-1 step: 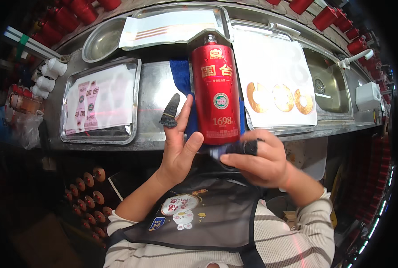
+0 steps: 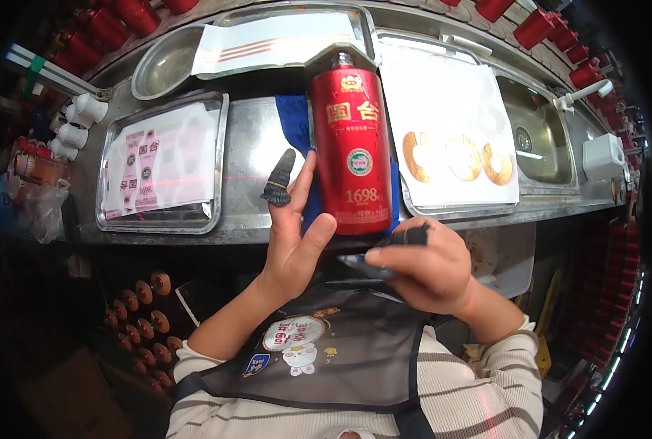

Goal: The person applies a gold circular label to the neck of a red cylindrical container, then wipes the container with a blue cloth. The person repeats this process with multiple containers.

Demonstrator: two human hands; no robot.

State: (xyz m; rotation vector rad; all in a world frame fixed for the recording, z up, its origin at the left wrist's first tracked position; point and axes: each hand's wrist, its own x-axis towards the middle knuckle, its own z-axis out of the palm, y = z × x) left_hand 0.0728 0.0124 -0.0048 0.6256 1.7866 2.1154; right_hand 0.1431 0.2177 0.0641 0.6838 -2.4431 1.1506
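Well, the left hand [image 2: 291,252] was unclenched beside the lower end of a red, gold-lettered bottle [image 2: 351,146] over a blue cloth [image 2: 292,121]. Farther right, the right hand [image 2: 437,269] pinched a blurred dark object [image 2: 364,265] near the bottle's base

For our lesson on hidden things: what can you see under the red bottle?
Blue cloth shows on both sides of the red bottle; whatever lies directly beneath is covered.

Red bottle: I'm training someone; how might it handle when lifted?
The red bottle is probably stiff, given its smooth, undented outline. Its glossy surface may slip. It looks longer than the left hand, so might feel heavy.
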